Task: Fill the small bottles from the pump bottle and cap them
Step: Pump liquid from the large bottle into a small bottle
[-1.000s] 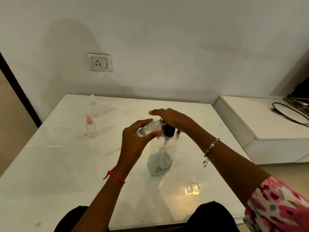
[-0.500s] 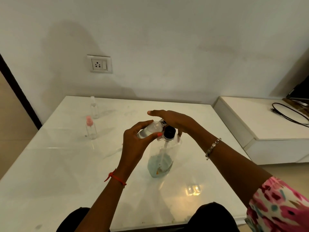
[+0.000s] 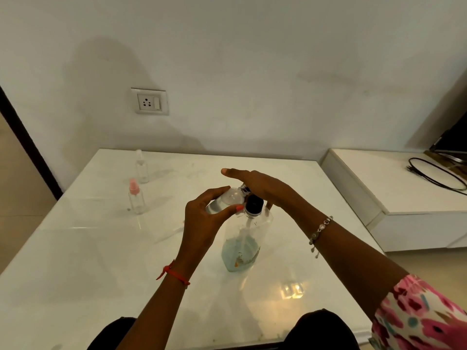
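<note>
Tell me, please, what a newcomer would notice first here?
At the middle of the table, the left hand holds a small bottle tilted at the black top of the pump bottle, while the right hand lies flat over it. A pink-capped bottle and a clear bottle stand apart at the far left.

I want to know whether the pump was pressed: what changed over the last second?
Nothing visibly changed beyond a slight camera shift. The left hand still grips the tilted small bottle at the top of the pump bottle, the right hand still lies flat over the pump, and the pink-capped bottle and clear bottle stay standing on the table.
</note>
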